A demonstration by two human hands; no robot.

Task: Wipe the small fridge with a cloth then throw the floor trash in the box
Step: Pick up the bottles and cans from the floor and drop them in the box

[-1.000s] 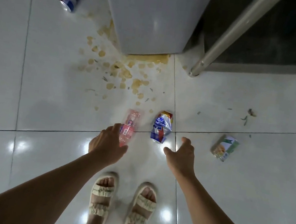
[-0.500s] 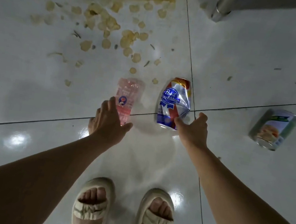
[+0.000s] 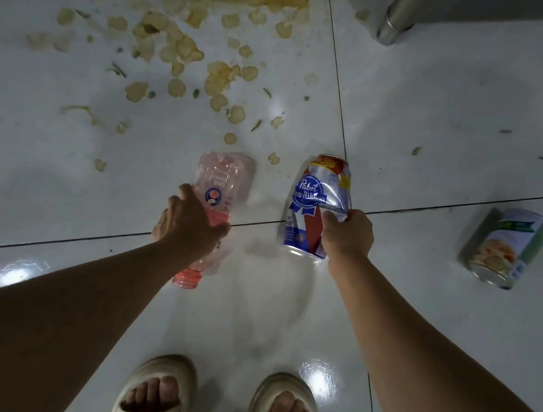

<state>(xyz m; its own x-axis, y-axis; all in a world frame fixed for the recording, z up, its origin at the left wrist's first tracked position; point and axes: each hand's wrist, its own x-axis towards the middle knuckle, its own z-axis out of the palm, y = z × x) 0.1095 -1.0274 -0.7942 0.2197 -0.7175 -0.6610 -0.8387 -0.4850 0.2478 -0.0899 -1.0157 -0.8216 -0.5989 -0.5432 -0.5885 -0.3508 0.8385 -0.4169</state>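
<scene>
Left hand curls over the pink bottle; right hand pinches the crushed beer can. Both lie on the floor, long axes running 12 to 6 o'clock. A tin lies at 3 o'clock, nearer the right hand.

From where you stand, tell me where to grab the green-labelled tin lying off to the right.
Grip the green-labelled tin across its round side wall, from above. It lies on its side on the floor with its open end toward you, likely a sharp rim.
</scene>
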